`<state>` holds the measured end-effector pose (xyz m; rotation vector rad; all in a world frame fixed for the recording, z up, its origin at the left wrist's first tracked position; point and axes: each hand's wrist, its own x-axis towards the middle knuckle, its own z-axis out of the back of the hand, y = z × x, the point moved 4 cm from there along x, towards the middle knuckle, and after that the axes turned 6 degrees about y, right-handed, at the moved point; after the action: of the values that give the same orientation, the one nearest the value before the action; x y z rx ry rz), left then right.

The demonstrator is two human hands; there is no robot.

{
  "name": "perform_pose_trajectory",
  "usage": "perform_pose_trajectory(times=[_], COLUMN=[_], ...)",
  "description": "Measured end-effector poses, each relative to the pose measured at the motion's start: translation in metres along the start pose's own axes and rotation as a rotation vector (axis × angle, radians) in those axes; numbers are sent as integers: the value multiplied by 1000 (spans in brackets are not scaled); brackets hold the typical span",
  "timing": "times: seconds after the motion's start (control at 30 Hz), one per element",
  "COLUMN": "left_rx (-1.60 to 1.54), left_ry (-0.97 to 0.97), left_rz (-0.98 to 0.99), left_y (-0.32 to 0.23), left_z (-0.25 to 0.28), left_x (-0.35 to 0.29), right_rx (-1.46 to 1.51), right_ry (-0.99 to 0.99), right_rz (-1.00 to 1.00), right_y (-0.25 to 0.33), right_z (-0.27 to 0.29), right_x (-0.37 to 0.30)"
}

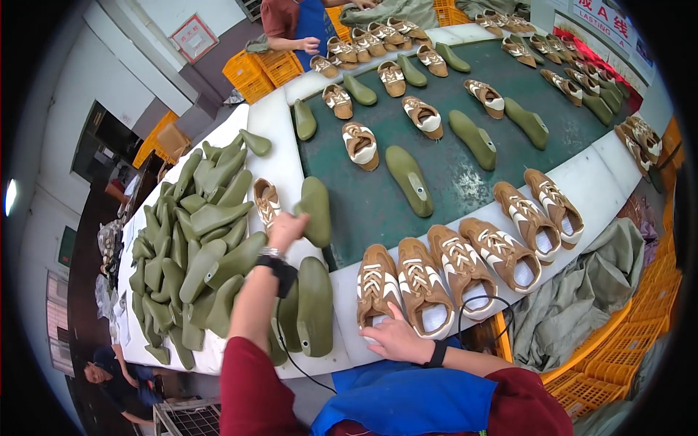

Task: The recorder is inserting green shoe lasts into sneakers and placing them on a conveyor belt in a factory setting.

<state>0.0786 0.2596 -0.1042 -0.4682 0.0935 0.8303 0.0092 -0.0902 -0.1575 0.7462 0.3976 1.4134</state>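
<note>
My left hand point(286, 231) is closed at the side of an olive-green shoe last point(315, 209), its fingers against the edge. Just beyond that hand, a brown sneaker with white laces point(267, 200) lies on the white table edge. My right hand point(401, 338) is at the heel of the leftmost brown-and-white sneaker point(377, 282) in the near row, thumb and fingers spanning its collar. Beside it stand several similar sneakers point(424, 280), heels toward me. More green lasts point(315, 309) lie by my left forearm.
A large heap of green lasts point(193, 240) covers the left table. Sneakers and lasts alternate across the dark green conveyor belt point(363, 218). Orange crates point(611, 363) and grey cloth point(582, 283) are at the right. A co-worker in a blue apron point(314, 33) stands at the far side.
</note>
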Motion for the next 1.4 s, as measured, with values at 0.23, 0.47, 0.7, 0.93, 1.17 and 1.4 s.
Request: perform_pose_trajectory(times=[0.23, 0.47, 0.7, 0.93, 1.17, 1.4], left_rx=[396, 370, 140, 289, -553, -1986], left_ry=[1, 23, 64, 108, 169, -150], left_rz=[-197, -201, 37, -275, -1458, -1114], left_y=[-56, -43, -27, -45, -173, -199], left_z=[-92, -84, -90, -28, 113, 126], left_x=[31, 43, 34, -28, -296, -438], right_rx=[18, 38, 10, -11, -31, -51], right_ry=[28, 43, 45, 58, 7, 100], right_rz=[-10, -1, 13, 9, 0, -73], right_y=[-3, -6, 0, 1, -5, 2], right_z=[5, 6, 4, -2, -7, -3], right_x=[0, -2, 2, 1, -2, 5])
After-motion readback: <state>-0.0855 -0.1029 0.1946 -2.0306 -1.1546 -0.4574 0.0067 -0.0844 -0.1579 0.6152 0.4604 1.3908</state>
